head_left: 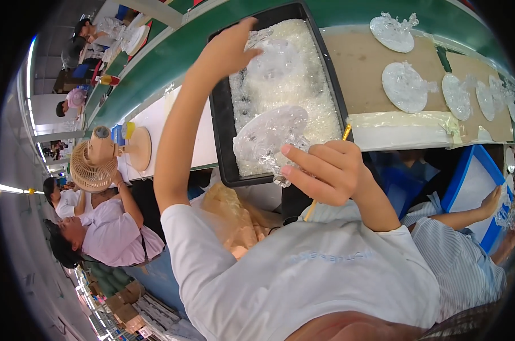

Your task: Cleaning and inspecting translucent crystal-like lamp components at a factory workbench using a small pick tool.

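Observation:
My right hand (pixel 328 173) is closed on a clear, branching ornament (pixel 277 156) fixed to a white round disc (pixel 271 128), tilted over the near end of a black tray (pixel 222 128). A thin yellow stick (pixel 310 211), with a gold-coloured end, passes behind the same hand, apparently held in it. White, glittering granules (pixel 291 91) fill the tray. My left hand (pixel 229 48) reaches over the tray's far left corner, thumb and fingers apart. Beside its thumb, another pale round piece (pixel 273 58) lies on the granules, partly covered by glitter.
Several white discs with clear ornaments (pixel 405 86) stand on brown board (pixel 354 62) to the right. A beige fan (pixel 92 162) is at the left, near a co-worker (pixel 112 233). At the right, another person's hand (pixel 492 202) is by a blue-rimmed tray (pixel 457 179).

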The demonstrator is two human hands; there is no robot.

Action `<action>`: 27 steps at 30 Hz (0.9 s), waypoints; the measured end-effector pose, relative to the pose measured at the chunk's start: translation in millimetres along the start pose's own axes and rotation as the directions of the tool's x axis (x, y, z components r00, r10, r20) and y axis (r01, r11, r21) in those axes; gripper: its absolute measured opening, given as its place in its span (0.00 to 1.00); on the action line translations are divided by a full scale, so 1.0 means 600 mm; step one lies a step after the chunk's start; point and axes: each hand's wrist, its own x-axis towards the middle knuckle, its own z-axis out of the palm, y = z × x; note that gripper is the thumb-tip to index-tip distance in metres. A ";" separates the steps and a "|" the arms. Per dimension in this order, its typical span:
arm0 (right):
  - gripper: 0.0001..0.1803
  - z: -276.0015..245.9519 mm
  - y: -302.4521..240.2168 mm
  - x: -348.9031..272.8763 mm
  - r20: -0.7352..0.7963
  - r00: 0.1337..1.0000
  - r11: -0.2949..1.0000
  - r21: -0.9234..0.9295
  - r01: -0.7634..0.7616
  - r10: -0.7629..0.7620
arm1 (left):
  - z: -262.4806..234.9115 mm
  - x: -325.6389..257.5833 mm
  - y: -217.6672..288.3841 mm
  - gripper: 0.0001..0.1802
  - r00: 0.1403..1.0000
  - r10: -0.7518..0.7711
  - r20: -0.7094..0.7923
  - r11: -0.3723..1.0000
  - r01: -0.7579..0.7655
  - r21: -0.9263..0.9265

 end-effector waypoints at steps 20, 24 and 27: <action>0.13 -0.007 -0.007 -0.027 -0.262 0.961 0.992 -0.069 -0.110 0.089 | 0.081 -0.145 0.107 0.33 0.952 -0.147 0.269 0.979 0.179 -0.100; 0.14 -0.008 -0.011 -0.024 -0.280 0.957 0.993 -0.069 -0.098 0.075 | 0.021 -0.107 0.128 0.39 0.998 -0.022 -0.067 0.957 0.040 0.287; 0.13 -0.007 -0.009 -0.024 -0.295 0.953 0.993 -0.074 -0.092 0.066 | 0.041 -0.139 0.114 0.42 0.999 0.010 -0.030 0.939 0.002 0.345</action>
